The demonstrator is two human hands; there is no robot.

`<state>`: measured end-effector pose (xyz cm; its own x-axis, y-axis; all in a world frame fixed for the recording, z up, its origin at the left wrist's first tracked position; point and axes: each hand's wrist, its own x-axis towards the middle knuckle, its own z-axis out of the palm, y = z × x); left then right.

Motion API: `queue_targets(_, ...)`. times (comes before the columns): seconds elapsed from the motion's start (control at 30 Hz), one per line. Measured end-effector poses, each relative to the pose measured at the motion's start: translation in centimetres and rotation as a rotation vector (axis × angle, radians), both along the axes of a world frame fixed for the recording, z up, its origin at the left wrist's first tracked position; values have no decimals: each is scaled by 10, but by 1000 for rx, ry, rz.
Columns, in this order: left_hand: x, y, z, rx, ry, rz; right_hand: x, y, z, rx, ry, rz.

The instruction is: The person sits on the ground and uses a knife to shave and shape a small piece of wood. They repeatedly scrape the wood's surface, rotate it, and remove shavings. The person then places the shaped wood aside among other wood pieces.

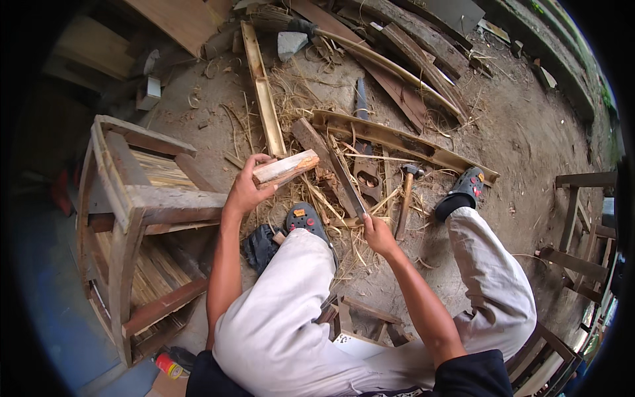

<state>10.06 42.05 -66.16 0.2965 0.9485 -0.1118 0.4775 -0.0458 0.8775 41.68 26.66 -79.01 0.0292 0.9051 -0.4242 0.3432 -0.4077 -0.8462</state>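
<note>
My left hand (250,186) is closed around a short block of wood (286,168) with a rough, reddish split side, held above the ground. In my right hand (379,234) is the near end of a long dark knife (346,177); its blade points away from me, and its handle is hidden in my fist. Below the blade lies a thick wooden chunk (333,173), chipped on one side. Right of it, a handsaw (366,164) lies on the ground among shavings. A hammer (406,198) with a wooden handle rests nearer my right foot.
A wooden stool-like frame (165,205) stands at my left. Split bamboo lengths (263,92) lie ahead, one crossing behind the saw. Boards and a long-handled broom (390,66) lie at the far side. A black plastic bag (260,248) sits beside my left shoe. Wooden furniture (579,264) stands far right.
</note>
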Motion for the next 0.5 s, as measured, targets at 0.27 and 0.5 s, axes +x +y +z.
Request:
queue_targets(0.27, 7, -12, 66, 79, 79, -177, 3, 2, 82, -391, 751, -432)
queue_targets(0.5, 3, -53, 171, 240, -211, -133, 23, -6, 246, 29, 1173, -337)
